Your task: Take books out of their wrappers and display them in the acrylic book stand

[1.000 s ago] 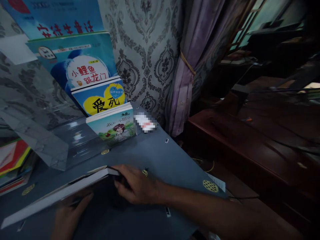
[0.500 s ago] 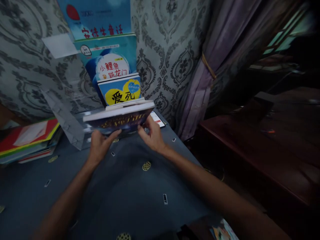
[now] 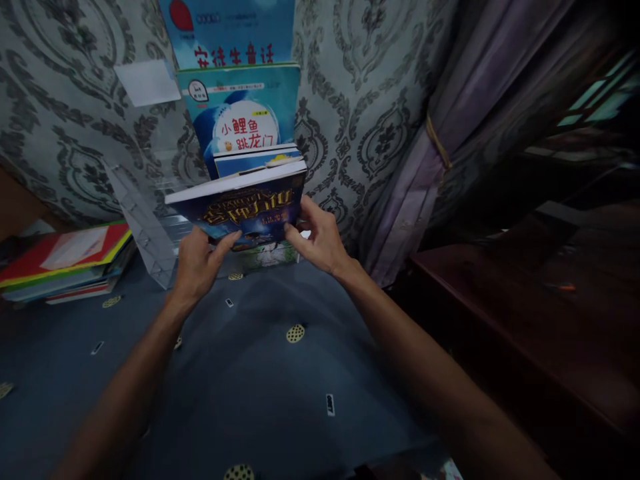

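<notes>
Head view: both hands hold a dark blue book point(image 3: 247, 207) with gold lettering, raised above the blue patterned tablecloth point(image 3: 260, 380) just above centre frame. The left hand point(image 3: 197, 263) grips the book's lower left corner, thumb laid over the cover and the remaining fingers curled beneath, out of sight. The right hand point(image 3: 320, 237) clamps the lower right corner, thumb on the cover face and fingers wrapped behind the edge. The book is tilted, cover toward the camera, white page edge uppermost. Directly behind it, at 12 o'clock from the book, a clear tiered stand point(image 3: 145, 220) holds upright books in rising steps: a blue-and-yellow book point(image 3: 257, 159) just behind the held one, then a carp-title book point(image 3: 240, 110), then a red-lettered book point(image 3: 230, 33) at the top edge. A green-covered book point(image 3: 270, 255) shows below the held book, between the two hands. At 9 o'clock, well apart from the hands, a stack of flat books point(image 3: 65, 263) lies on the cloth. Patterned wallpaper point(image 3: 370, 100) backs the stand; a purple curtain point(image 3: 450, 133) tied with a cord hangs at 2 o'clock, and a dark wooden surface point(image 3: 525, 320) lies at 3 o'clock.
</notes>
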A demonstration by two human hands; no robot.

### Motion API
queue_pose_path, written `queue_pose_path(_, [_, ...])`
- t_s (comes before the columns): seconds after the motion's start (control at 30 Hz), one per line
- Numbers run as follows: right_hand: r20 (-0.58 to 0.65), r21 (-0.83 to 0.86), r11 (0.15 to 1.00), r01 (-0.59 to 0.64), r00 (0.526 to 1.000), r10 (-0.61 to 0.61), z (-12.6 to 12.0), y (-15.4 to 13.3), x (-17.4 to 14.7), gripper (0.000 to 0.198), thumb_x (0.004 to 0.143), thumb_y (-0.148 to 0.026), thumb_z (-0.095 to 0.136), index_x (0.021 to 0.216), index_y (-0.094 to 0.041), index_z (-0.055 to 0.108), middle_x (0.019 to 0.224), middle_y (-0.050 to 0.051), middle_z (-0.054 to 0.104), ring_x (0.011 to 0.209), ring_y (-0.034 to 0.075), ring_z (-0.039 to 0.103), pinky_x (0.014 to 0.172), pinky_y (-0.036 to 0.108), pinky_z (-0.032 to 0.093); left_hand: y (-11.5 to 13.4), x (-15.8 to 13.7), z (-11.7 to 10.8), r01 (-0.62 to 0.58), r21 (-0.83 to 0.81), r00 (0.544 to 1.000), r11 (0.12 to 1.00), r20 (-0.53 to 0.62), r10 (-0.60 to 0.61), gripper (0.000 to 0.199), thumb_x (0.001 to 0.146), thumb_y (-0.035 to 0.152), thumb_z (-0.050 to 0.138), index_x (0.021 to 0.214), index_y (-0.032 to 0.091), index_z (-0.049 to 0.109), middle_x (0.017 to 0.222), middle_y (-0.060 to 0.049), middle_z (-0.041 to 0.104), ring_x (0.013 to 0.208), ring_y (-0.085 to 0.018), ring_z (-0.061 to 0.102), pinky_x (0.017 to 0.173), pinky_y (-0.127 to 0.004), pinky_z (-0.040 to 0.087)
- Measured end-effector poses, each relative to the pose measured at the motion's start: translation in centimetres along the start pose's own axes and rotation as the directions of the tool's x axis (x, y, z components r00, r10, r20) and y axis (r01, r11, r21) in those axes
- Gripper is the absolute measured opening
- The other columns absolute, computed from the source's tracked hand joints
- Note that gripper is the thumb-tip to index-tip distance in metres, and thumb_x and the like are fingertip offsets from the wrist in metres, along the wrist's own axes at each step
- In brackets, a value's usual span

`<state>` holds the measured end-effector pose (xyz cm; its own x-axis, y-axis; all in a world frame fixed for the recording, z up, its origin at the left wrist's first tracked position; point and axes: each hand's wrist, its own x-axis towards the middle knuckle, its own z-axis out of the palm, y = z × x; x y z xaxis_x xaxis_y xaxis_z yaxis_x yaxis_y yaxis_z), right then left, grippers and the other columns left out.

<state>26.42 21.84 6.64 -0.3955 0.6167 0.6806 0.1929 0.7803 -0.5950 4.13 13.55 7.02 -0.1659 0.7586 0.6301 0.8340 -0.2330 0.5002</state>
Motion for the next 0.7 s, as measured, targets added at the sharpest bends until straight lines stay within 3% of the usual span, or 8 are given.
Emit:
queue_pose_path(0.17, [0.039, 0.012, 0.999, 0.048, 0.998, -0.049, -0.9, 0.7, 0.4, 0.025, 0.087, -0.029, 0.055, 0.108, -0.018, 0.063, 0.089, 0.002, 0.064, 0.086, 0.020, 0.063, 0.073, 0.032, 0.056, -0.6, 0.0, 0.7, -0.012, 0.174, 1.000, 0.985, -0.022, 0.016, 0.041, 0.090, 0.055, 0.061, 0.066, 0.021, 0.062, 0.063, -0.004, 0.063, 0.070, -0.023, 0.065, 0.063, -0.031, 0.044])
queue_pose_path(0.27, [0.089, -0.018, 0.996, 0.085, 0.993, -0.083, -1.6, 1.1, 0.6, 0.021, 0.085, -0.024, 0.056, 0.102, -0.017, 0.064, 0.089, 0.003, 0.065, 0.083, 0.020, 0.062, 0.075, 0.034, 0.057, -0.8, -0.2, 1.1, -0.032, 0.237, 0.999, 0.971, -0.020, 0.038, 0.044, 0.091, 0.054, 0.060, 0.061, 0.022, 0.057, 0.061, -0.005, 0.059, 0.070, -0.024, 0.064, 0.060, -0.031, 0.040])
queue_pose_path(0.5, [0.181, -0.075, 0.994, 0.080, 0.981, -0.065, -2.0, 1.6, 0.7, 0.033, 0.088, -0.023, 0.056, 0.120, -0.017, 0.063, 0.100, 0.003, 0.068, 0.092, 0.021, 0.064, 0.079, 0.034, 0.057, -1.2, -0.3, 1.7, -0.027, 0.231, 0.999, 0.973, -0.037, 0.037, 0.037, 0.090, 0.047, 0.067, 0.064, 0.023, 0.055, 0.061, -0.004, 0.058, 0.068, -0.024, 0.063, 0.060, -0.031, 0.037])
queue_pose_path(0.7, [0.218, -0.118, 0.990, 0.081, 0.974, -0.053, -2.3, 2.4, 0.7, 0.024, 0.085, -0.018, 0.059, 0.108, -0.018, 0.066, 0.098, 0.004, 0.068, 0.091, 0.021, 0.066, 0.079, 0.034, 0.057, -1.8, -0.3, 2.3, -0.028, 0.187, 0.999, 0.982, -0.010, 0.030, 0.033, 0.088, 0.048, 0.069, 0.069, 0.022, 0.059, 0.066, -0.004, 0.063, 0.066, -0.022, 0.063, 0.061, -0.031, 0.039])
